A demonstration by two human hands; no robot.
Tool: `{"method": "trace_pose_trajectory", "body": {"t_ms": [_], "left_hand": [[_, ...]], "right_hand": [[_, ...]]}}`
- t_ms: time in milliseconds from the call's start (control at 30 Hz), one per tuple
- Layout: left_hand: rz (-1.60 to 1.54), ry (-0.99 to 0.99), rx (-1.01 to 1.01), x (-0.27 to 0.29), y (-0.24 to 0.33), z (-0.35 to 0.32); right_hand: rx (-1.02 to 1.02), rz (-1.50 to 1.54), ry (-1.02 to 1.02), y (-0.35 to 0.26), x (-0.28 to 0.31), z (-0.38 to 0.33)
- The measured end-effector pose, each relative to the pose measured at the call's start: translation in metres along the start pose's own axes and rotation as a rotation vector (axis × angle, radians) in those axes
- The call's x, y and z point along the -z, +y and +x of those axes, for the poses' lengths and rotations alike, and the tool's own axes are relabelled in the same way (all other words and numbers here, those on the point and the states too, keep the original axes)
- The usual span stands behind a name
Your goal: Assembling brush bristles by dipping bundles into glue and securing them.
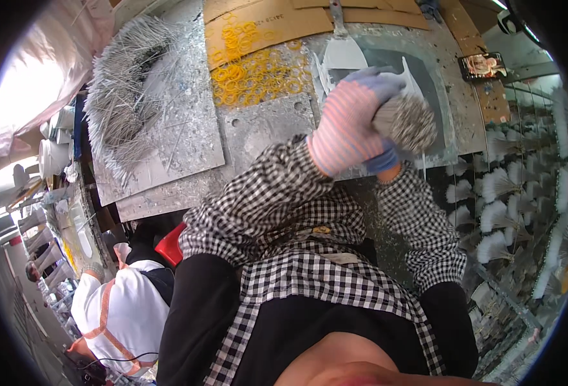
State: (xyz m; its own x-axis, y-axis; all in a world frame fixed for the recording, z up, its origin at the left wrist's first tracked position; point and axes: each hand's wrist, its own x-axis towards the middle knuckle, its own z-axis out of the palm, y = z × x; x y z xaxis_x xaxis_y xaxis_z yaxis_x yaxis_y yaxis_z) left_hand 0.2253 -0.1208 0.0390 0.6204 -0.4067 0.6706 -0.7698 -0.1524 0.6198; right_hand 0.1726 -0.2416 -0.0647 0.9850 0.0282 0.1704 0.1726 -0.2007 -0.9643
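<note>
Nearest us lay a black-and-white checked apron (pixel 322 276). Beyond it, our left hand (pixel 348 122), in a striped knit glove with blue fingers, closed around a bundle of thin strands (pixel 407 123) above the worktable's right part. It hid most of our blue-gloved right hand (pixel 381 161), so we could not tell how that one gripped. The bundle's long axis, foreshortened, ran out from the left hand rightward, its round, bristly grey end facing right and slightly toward us. Behind stood a smooth dark slab (pixel 433 87) smeared with white paste and a flat, wide-bladed scraper (pixel 345 56). Leftward, yellow rubber bands (pixel 258 83) littered cardboard and speckled board; farther left, loose strands (pixel 126 96) formed a spiky curved heap.
</note>
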Motion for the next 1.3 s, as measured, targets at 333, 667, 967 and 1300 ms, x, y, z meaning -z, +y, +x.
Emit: {"method": "trace_pose_trajectory", "body": {"t_ms": [333, 667, 967, 1300], "left_hand": [[1.032, -1.126, 0.170, 0.102, -0.019, -0.051], [0.420, -0.472, 0.752, 0.167, -0.002, -0.070], [-0.161, 0.147, 1.019, 0.165, -0.018, -0.059], [-0.269, 0.038, 0.814, 0.166, -0.024, -0.056]], "right_hand": [[0.383, -0.561, -0.343, -0.020, -0.023, 0.085], [0.454, -1.079, -0.376, 0.006, -0.141, 0.149], [0.113, 0.025, -0.341, -0.044, -0.097, 0.109], [0.106, 0.740, -0.702, -0.101, -0.060, 0.073]]}}
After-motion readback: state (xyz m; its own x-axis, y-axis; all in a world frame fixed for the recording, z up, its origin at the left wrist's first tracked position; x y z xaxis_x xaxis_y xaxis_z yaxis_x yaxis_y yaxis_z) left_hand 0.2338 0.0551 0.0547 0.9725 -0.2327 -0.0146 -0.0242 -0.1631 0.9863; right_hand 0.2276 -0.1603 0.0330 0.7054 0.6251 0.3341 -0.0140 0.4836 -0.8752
